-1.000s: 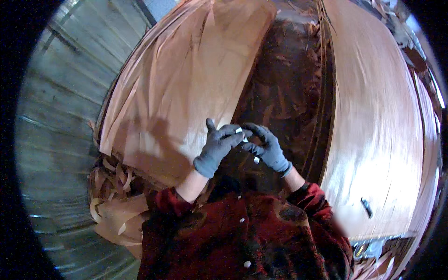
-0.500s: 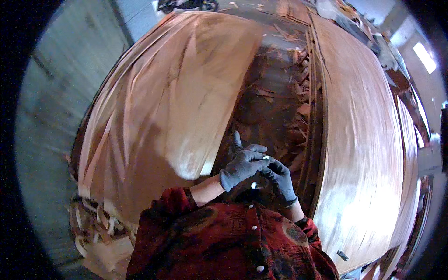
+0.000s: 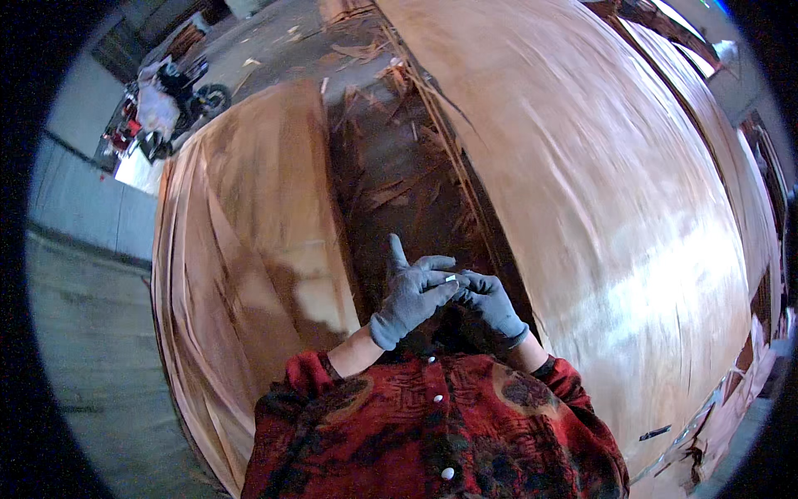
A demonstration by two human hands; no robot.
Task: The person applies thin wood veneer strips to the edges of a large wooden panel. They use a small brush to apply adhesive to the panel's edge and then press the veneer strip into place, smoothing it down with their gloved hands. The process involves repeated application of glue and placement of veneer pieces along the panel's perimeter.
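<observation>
The grey floor [image 3: 270,46] bore a motorcycle [image 3: 160,106], brown scraps [image 3: 391,195] and two piles of tan sheets [image 3: 278,179], a small dark object [image 3: 655,433] lying on the right pile [image 3: 582,166].

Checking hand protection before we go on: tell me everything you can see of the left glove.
Seen against the dark gap between stacks, the left glove is grey, apparently fabric, its cuff ending at the bare wrist. One finger points up the picture; others reach right, tips close to the right glove and a small white piece; exact contact there is unclear.
</observation>
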